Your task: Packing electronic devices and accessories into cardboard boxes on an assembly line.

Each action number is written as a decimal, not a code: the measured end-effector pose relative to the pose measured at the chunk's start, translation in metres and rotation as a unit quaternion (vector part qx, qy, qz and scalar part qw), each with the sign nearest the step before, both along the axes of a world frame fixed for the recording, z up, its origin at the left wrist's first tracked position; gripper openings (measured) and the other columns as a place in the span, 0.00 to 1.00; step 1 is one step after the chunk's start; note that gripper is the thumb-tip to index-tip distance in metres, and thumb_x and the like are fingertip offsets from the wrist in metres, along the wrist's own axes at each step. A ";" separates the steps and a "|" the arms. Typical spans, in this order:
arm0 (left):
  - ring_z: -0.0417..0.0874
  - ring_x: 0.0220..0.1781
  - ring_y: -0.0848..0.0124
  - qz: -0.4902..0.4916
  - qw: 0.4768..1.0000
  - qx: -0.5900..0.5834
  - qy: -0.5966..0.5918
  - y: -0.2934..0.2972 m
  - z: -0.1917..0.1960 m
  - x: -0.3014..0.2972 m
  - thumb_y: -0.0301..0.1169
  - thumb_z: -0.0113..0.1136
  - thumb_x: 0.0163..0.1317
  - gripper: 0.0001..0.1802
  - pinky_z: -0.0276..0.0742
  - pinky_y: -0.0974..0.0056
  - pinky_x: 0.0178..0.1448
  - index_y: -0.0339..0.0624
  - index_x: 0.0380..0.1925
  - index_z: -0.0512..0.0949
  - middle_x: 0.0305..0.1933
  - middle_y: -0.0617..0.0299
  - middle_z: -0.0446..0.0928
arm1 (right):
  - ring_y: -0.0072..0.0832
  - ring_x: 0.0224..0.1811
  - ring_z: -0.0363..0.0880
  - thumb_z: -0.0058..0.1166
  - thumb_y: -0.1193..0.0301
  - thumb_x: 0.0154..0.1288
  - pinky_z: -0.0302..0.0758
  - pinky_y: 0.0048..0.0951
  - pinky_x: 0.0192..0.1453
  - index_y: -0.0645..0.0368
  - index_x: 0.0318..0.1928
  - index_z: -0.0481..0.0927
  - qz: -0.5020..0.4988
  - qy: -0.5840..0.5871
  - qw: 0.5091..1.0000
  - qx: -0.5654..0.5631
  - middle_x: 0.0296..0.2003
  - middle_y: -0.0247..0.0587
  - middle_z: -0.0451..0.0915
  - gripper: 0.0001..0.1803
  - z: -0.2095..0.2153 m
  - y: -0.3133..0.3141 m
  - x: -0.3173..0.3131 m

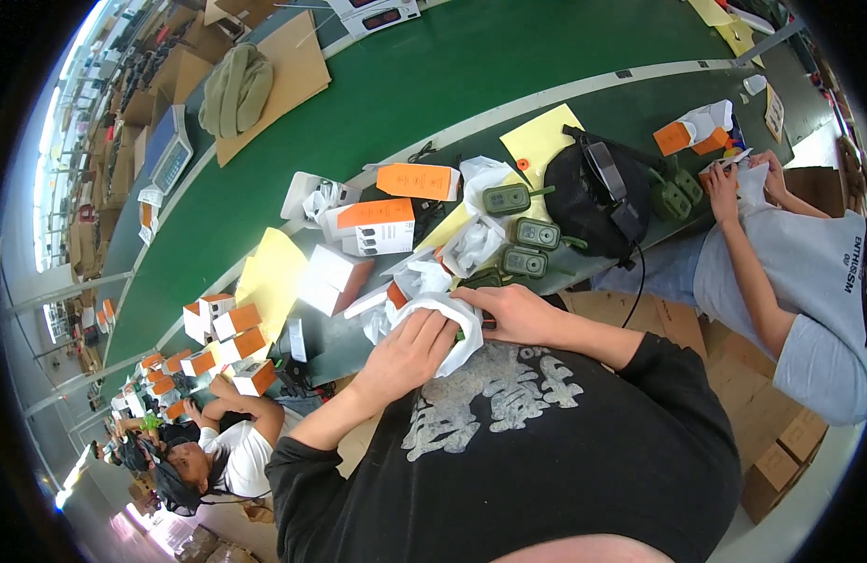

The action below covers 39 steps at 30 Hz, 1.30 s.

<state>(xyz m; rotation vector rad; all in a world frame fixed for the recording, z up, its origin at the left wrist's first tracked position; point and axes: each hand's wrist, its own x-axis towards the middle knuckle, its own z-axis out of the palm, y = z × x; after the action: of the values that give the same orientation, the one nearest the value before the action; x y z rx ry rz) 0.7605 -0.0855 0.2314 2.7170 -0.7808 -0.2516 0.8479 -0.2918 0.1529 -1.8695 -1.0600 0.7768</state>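
Note:
Close against my black shirt, a soft white bag (466, 355) is held between my two hands. My left hand (410, 355) is closed on its near left side, fingers bent over the white material. My right hand (510, 314) grips the bag's right edge, its thumb along the top and the other fingers curled beneath. A bit of green shows in the bag's opening, and something dark is by my right fingers; most of what is inside is hidden. Just beyond lie several green handheld radios (524, 262) with stubby antennas, and another white bag (473, 246).
White-and-orange boxes (382, 225) and a plain white box (332, 280) stand left of the radios. A black bag (579, 192) lies to the right. Co-workers sit on both sides, the right one handling a white item. Beyond runs a green conveyor belt (509, 61).

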 end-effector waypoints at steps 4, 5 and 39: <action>0.73 0.59 0.57 -0.042 0.996 0.010 -0.072 0.008 0.006 0.007 0.27 0.57 0.55 0.19 0.74 0.57 0.61 0.33 0.48 0.74 0.52 0.52 0.71 | 0.48 0.40 0.82 0.64 0.66 0.54 0.79 0.43 0.44 0.57 0.62 0.68 -0.017 -0.007 1.000 -0.010 0.43 0.52 0.81 0.34 0.004 -0.007 0.000; 0.73 0.59 0.57 -0.041 0.996 0.011 -0.072 0.009 0.007 0.007 0.27 0.57 0.55 0.19 0.74 0.57 0.61 0.33 0.48 0.74 0.52 0.52 0.71 | 0.47 0.40 0.82 0.64 0.67 0.53 0.79 0.43 0.43 0.58 0.60 0.70 -0.030 -0.009 0.999 -0.008 0.42 0.51 0.81 0.32 0.002 -0.008 0.000; 0.78 0.52 0.55 0.243 0.947 -0.199 -0.068 0.038 0.030 -0.020 0.16 0.65 0.48 0.22 0.77 0.57 0.52 0.37 0.46 0.76 0.50 0.52 0.74 | 0.49 0.33 0.81 0.73 0.62 0.46 0.76 0.42 0.38 0.49 0.73 0.53 0.096 -0.043 0.994 0.004 0.28 0.50 0.80 0.56 0.067 0.050 0.037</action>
<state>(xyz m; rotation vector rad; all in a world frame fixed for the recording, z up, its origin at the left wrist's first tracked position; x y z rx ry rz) 0.7403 -0.0479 0.2610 2.4479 -0.1443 0.1893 0.8850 -0.2422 0.2203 -1.8277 -1.3108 0.8054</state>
